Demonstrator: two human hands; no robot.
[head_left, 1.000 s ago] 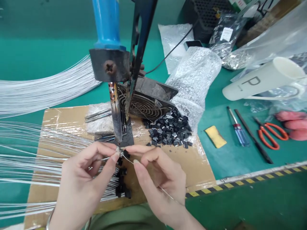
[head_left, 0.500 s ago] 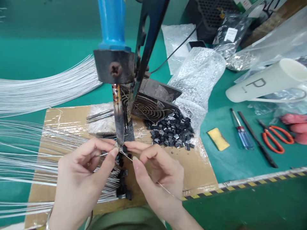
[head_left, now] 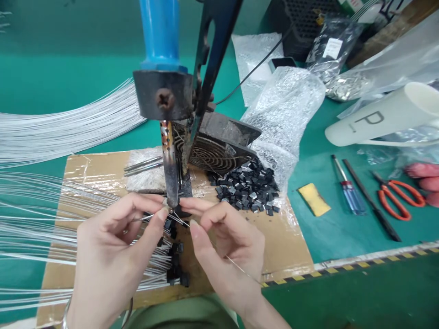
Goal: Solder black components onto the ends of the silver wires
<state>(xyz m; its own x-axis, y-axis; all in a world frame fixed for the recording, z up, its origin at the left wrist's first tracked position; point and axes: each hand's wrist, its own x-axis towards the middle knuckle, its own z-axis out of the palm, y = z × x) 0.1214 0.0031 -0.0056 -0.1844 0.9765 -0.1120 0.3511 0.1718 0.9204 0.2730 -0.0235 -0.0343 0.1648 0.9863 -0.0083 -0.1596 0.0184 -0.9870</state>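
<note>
A soldering iron with a blue handle (head_left: pixel 160 34) is clamped upright, its tip (head_left: pixel 171 189) pointing down between my hands. My left hand (head_left: pixel 120 242) is closed, thumb and forefinger pinching a thin wire (head_left: pixel 143 218) right at the iron's tip. What lies at the very ends of those fingers is mostly hidden. My right hand (head_left: pixel 229 244) is closed on a thin strand of solder wire (head_left: pixel 238 267), which runs through the fingers toward the tip. Below the tip lie black connectors (head_left: pixel 175 262) with grey-white wires attached, in a row.
A heap of small black connectors (head_left: pixel 248 187) lies right of a dusty fan (head_left: pixel 219 146). Bundled wires (head_left: pixel 68 132) stretch off left. Farther right are a yellow sponge (head_left: pixel 313 199), a screwdriver (head_left: pixel 350 192), orange-handled pliers (head_left: pixel 398 198) and a white mug (head_left: pixel 384 119). Cardboard (head_left: pixel 284 251) covers the work area.
My left hand has drawn slightly left, and the solder strand's angle near the tip has changed a little. Both hands keep their pinch. The view has shifted slightly.
</note>
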